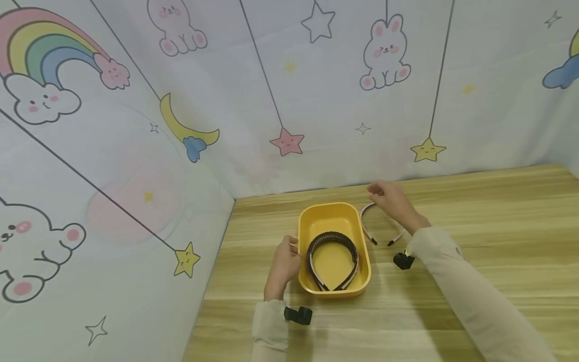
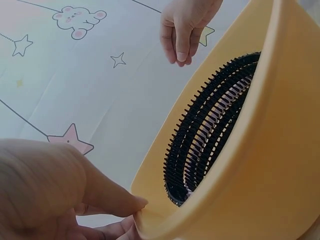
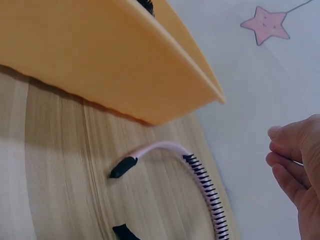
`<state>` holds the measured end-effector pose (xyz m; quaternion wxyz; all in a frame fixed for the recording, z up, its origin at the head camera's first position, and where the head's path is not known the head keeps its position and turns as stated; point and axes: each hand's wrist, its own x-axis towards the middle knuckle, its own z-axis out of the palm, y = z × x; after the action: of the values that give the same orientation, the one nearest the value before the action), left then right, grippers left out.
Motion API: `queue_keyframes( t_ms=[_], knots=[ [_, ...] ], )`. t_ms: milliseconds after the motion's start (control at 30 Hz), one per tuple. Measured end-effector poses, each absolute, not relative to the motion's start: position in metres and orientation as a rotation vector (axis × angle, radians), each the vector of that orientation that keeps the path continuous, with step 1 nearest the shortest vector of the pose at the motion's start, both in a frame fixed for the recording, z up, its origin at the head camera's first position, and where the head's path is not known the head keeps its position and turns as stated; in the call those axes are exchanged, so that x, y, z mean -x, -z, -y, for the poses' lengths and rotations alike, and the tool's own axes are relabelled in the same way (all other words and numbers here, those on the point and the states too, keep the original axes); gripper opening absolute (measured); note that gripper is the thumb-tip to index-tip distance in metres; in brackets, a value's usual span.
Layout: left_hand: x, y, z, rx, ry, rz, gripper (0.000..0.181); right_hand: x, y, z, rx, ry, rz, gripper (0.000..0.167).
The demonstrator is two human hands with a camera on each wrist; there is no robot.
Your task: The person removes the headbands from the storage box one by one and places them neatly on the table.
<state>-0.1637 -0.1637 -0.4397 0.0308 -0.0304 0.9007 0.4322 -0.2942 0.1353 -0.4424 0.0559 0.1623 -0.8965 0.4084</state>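
- Yellow tray (image 1: 332, 220): deep, smooth and plain, a rounded rectangle with a thin rim, resting on the pale wood-grain bench (image 1: 497, 221).
- Stack of headbands (image 1: 332, 236): nested inside the tray, arch towards 12 o'clock, ends near 6; mostly black with rows of fine teeth, a pale pink band among them.
- Right hand (image 1: 394, 201): at the tray's 2 o'clock, above the pink headband (image 3: 201, 176); its grip is slack, fingers loosely bent, holding nothing.
- Left hand (image 1: 285, 261): at the tray's 9 o'clock; its grip pinches the rim.
- Pink headband: lying on the bench at the tray's 2 o'clock, ends towards 6; pale pink, smooth near one end, black teeth along the arch.
- Black tips (image 3: 122, 167): short sleeves on its two ends.
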Motion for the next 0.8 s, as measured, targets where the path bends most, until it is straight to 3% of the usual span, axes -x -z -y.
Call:
queue_keyframes(
  t_ms=[800],
  knots=[
    [0.163,0.440,0.165,0.089,-1.330,-2.777,0.034,0.249,0.432,-0.089,-0.658,-1.293,2.619,0.029]
  ],
)
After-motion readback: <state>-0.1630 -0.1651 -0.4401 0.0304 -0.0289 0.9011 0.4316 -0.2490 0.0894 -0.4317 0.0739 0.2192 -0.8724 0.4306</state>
